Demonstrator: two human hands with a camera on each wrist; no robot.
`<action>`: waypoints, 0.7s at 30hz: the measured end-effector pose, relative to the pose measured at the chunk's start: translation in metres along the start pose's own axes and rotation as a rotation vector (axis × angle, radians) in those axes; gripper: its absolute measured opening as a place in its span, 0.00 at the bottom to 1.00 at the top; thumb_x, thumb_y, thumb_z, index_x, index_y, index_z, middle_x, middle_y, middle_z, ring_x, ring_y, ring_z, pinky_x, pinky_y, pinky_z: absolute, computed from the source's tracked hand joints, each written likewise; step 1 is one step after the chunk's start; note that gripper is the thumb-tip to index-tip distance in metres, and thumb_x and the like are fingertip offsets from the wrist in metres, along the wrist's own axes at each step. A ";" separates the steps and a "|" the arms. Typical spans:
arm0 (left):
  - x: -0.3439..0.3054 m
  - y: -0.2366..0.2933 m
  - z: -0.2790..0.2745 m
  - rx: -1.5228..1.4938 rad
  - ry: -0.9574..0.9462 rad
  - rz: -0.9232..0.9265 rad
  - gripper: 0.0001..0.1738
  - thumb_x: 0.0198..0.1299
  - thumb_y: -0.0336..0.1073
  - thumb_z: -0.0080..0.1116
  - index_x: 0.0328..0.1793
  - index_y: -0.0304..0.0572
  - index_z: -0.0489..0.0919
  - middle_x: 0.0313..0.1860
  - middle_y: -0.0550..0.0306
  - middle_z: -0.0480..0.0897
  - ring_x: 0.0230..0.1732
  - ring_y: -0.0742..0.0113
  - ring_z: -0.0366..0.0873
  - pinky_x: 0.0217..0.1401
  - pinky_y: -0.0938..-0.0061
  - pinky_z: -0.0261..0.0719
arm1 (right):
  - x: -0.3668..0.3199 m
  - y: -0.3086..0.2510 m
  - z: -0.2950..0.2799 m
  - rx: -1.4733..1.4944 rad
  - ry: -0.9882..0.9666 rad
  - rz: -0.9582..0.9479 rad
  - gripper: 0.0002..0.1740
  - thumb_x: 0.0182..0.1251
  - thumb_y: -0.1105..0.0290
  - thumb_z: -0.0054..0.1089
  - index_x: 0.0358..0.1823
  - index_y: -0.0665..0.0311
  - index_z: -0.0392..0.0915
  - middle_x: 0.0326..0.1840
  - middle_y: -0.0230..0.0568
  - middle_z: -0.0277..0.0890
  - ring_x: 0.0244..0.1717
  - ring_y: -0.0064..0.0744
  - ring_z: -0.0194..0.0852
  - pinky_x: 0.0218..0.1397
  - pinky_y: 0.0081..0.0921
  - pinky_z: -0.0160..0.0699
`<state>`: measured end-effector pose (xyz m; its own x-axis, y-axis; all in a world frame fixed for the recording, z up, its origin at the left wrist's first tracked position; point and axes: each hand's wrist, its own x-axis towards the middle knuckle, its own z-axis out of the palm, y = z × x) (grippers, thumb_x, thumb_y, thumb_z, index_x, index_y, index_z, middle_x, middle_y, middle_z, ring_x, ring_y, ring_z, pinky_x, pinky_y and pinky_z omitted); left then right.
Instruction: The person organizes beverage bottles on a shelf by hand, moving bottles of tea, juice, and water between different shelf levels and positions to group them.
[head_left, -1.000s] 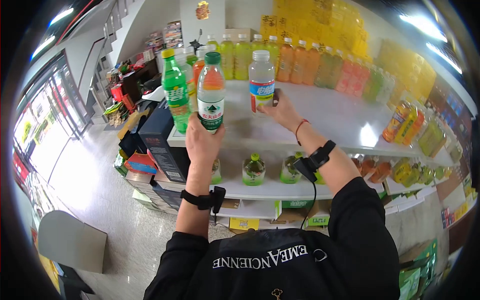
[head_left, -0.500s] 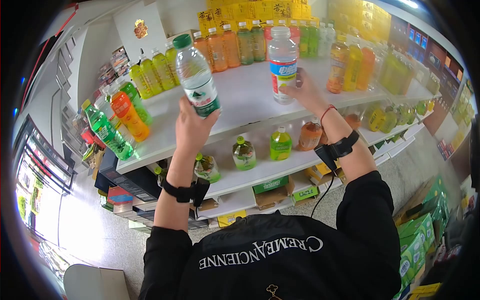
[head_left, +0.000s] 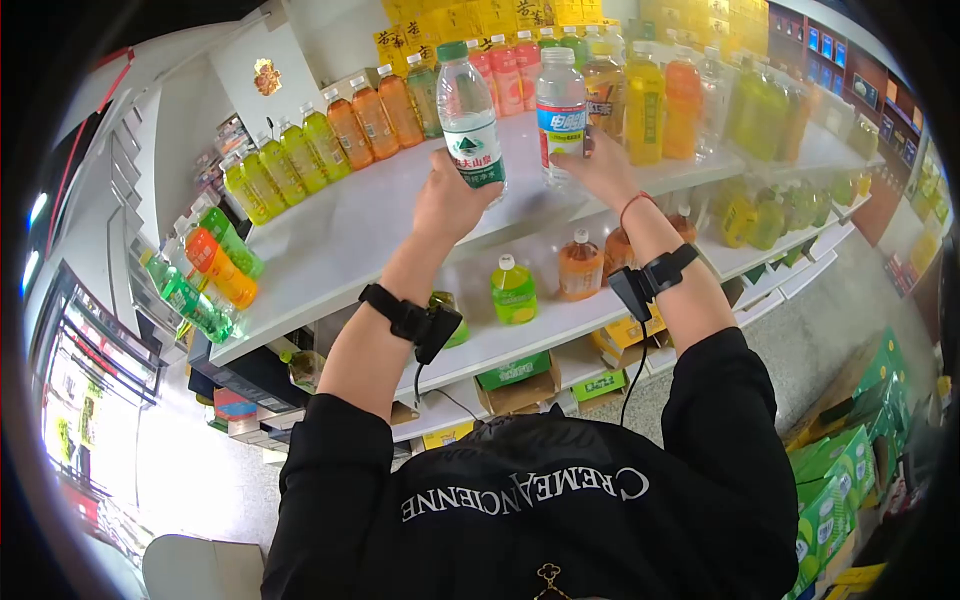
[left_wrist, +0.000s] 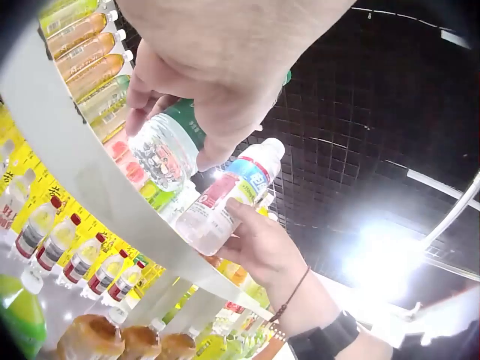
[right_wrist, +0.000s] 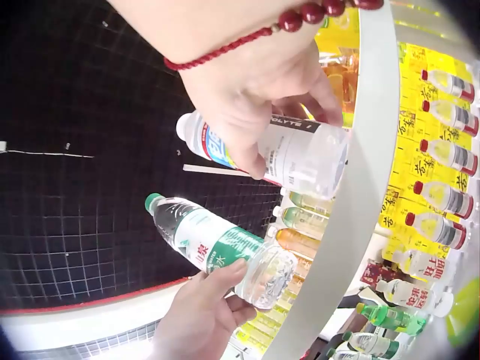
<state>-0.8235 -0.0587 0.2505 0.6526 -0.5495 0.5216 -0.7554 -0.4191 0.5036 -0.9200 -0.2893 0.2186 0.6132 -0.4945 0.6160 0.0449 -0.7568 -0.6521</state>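
My left hand grips a clear water bottle with a green cap and a green-and-white label, its fingers and thumb curled round the lower part. To its right my right hand holds a clear bottle with a whitish cap and a blue, red and yellow label, thumb in front and fingers behind. Both bottles stand roughly upright over the white top shelf, a narrow gap between them. In the right wrist view the bases of the water bottle and the blue-labelled bottle are close to the shelf edge.
Behind are rows of yellow-green bottles, orange bottles and pink bottles. Yellow and orange drinks stand close right of my right hand. Several bottles, one orange, stand at the left end. A lower shelf holds a green bottle.
The head view has swung right along the shelf. My left hand has carried the water bottle away from the green bottle at the left end, closer to the right hand's bottle.
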 end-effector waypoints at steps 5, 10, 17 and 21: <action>0.007 0.009 0.024 0.026 -0.020 -0.160 0.42 0.49 0.49 0.71 0.60 0.31 0.61 0.52 0.36 0.81 0.54 0.43 0.80 0.57 0.58 0.78 | 0.009 0.019 0.000 -0.016 -0.007 -0.034 0.41 0.47 0.45 0.72 0.57 0.67 0.75 0.51 0.57 0.81 0.54 0.54 0.79 0.57 0.42 0.76; 0.009 0.008 0.040 -0.008 0.011 -0.208 0.41 0.50 0.49 0.70 0.60 0.31 0.60 0.52 0.35 0.81 0.54 0.42 0.80 0.56 0.58 0.78 | 0.010 0.018 0.002 0.046 -0.026 -0.055 0.40 0.48 0.46 0.71 0.57 0.67 0.74 0.49 0.56 0.82 0.53 0.54 0.80 0.55 0.42 0.77; 0.010 0.006 0.060 -0.088 0.100 -0.167 0.41 0.50 0.47 0.70 0.61 0.32 0.60 0.54 0.34 0.79 0.55 0.39 0.79 0.56 0.56 0.78 | 0.007 0.017 0.018 0.029 0.040 -0.072 0.41 0.50 0.49 0.72 0.60 0.69 0.72 0.48 0.55 0.82 0.51 0.52 0.81 0.54 0.39 0.78; 0.010 0.000 0.067 -0.152 0.128 -0.123 0.42 0.50 0.44 0.70 0.65 0.32 0.59 0.58 0.34 0.76 0.58 0.39 0.77 0.60 0.57 0.76 | 0.003 0.014 0.022 0.110 0.060 -0.063 0.39 0.51 0.51 0.72 0.60 0.69 0.72 0.47 0.53 0.83 0.49 0.49 0.82 0.52 0.37 0.78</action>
<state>-0.8210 -0.1125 0.2093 0.7487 -0.4010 0.5279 -0.6585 -0.3581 0.6619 -0.9006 -0.2917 0.2019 0.5579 -0.4748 0.6806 0.1700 -0.7373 -0.6538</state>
